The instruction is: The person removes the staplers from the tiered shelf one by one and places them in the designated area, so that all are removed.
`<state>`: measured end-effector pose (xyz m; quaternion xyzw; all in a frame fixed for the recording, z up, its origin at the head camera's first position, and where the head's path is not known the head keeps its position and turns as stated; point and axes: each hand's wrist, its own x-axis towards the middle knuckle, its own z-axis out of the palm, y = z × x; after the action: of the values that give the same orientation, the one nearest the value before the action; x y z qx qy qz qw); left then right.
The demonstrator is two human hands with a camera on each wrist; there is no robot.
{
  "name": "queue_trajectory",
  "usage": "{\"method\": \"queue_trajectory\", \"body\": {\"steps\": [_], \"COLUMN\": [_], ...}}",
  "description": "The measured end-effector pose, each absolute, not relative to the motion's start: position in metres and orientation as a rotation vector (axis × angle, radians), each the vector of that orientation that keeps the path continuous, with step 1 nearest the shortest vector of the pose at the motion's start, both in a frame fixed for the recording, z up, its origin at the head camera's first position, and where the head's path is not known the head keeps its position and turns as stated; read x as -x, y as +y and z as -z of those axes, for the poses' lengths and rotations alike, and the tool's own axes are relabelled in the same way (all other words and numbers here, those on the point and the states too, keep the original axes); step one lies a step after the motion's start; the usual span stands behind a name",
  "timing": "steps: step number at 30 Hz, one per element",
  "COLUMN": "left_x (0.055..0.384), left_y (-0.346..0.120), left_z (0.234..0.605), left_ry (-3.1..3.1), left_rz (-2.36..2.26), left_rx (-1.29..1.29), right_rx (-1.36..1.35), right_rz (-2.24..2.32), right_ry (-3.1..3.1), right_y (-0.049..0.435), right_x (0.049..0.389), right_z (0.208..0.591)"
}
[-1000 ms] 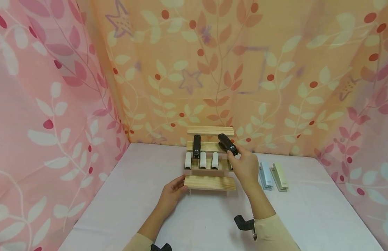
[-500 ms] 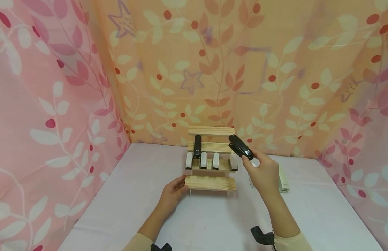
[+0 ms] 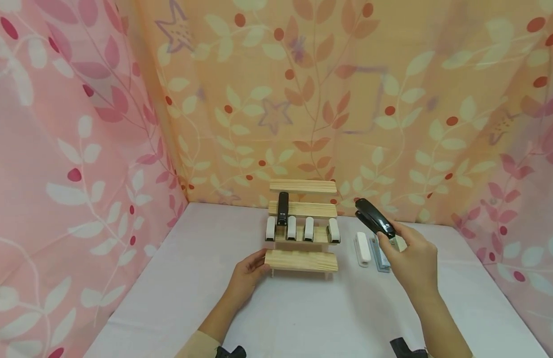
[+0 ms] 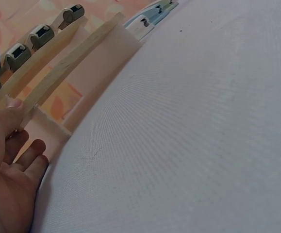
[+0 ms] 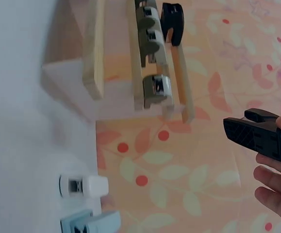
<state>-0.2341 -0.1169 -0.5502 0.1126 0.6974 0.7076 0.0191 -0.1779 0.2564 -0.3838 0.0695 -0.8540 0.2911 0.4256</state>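
Note:
My right hand (image 3: 414,258) grips a black stapler (image 3: 374,218) by one end, raised over the table to the right of a stepped wooden rack (image 3: 301,261). In the right wrist view this stapler (image 5: 256,136) is apart from the rack. My left hand (image 3: 247,272) holds the left end of the rack's lowest board, thumb on top, as the left wrist view shows. Another black stapler (image 3: 282,209) leans on the board second from the top. Several white staplers (image 3: 309,229) stand in a row on the board below it.
Right of the rack, a white stapler (image 3: 362,249) and a light blue stapler (image 3: 380,256) lie on the white-covered table (image 3: 312,318). A pale green stapler (image 3: 398,243) is mostly hidden by my right hand. Patterned curtains (image 3: 240,99) stand behind and at both sides.
My right hand has carried the black stapler from over the rack's right end to the right, away from the rack. The left hand stays on the lowest board.

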Motion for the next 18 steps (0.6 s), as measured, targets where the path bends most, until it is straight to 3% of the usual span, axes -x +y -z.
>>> {"method": "queue_trajectory", "body": {"steps": [18], "left_x": [0.235], "left_y": [-0.117], "left_z": [0.552], "left_ry": [2.143], "left_rz": [-2.226], "left_rx": [-0.362], "right_rx": [-0.01], "right_rz": [-0.759], "right_ry": [-2.124], "right_y": [0.311], "right_x": [0.177], "right_z": [0.407]}}
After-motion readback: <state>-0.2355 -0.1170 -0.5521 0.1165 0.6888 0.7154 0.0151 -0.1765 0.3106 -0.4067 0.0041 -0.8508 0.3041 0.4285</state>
